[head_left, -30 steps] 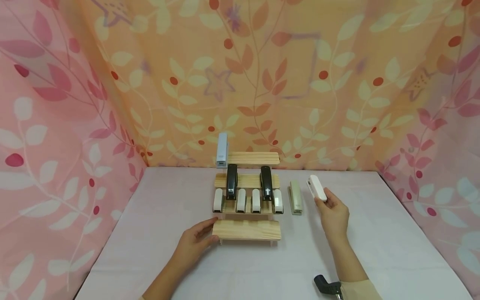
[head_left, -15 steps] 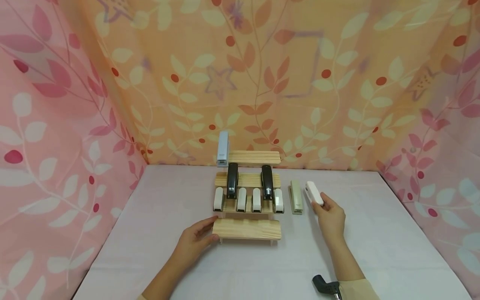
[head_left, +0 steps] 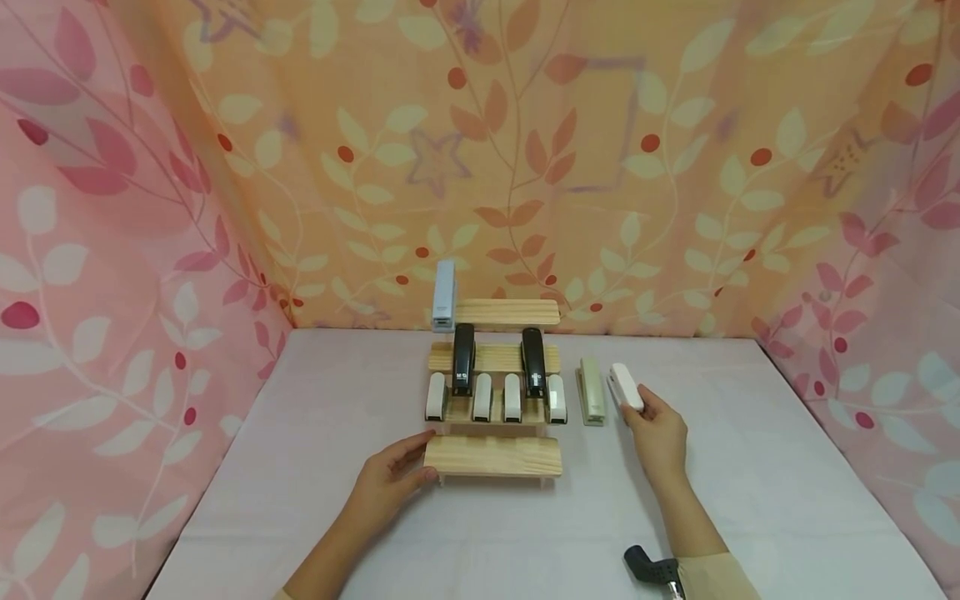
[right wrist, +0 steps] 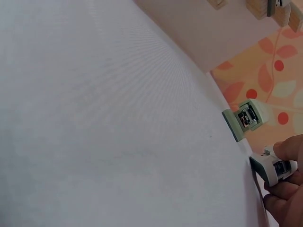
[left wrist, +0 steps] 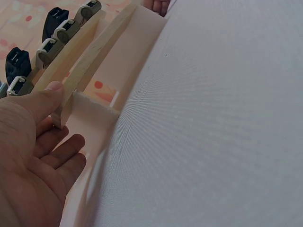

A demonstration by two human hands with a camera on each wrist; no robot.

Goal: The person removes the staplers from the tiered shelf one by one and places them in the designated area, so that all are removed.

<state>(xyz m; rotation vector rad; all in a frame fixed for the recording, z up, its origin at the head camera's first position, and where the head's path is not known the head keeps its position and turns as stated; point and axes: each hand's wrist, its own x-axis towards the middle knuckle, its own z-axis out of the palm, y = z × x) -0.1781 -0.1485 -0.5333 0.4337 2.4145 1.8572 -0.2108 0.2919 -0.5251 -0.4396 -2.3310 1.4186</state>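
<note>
In the head view my right hand (head_left: pixel 658 432) pinches the near end of a white stapler (head_left: pixel 626 387), thumb on one side and fingers on the other. The right wrist view shows this white stapler (right wrist: pixel 274 166) low, close to the tabletop. Just left of it stands a pale green stapler (head_left: pixel 591 392), apart from my hand. My left hand (head_left: pixel 392 477) grips the left end of the lowest board of a tiered wooden display rack (head_left: pixel 492 457). In the left wrist view the thumb (left wrist: pixel 54 90) presses the board's edge, with a finger beneath and the others loosely bent.
On the rack's upper tiers stand a light blue stapler (head_left: pixel 444 296), two black staplers, one at left (head_left: pixel 463 360) and one at right (head_left: pixel 533 362), and several small white staplers (head_left: pixel 482 397). A white cloth covers the table (head_left: pixel 315 392). A patterned curtain (head_left: pixel 510 167) hangs behind.
My right hand has brought the white stapler down and slightly left, beside the pale green stapler. The left hand has kept its place on the rack.
</note>
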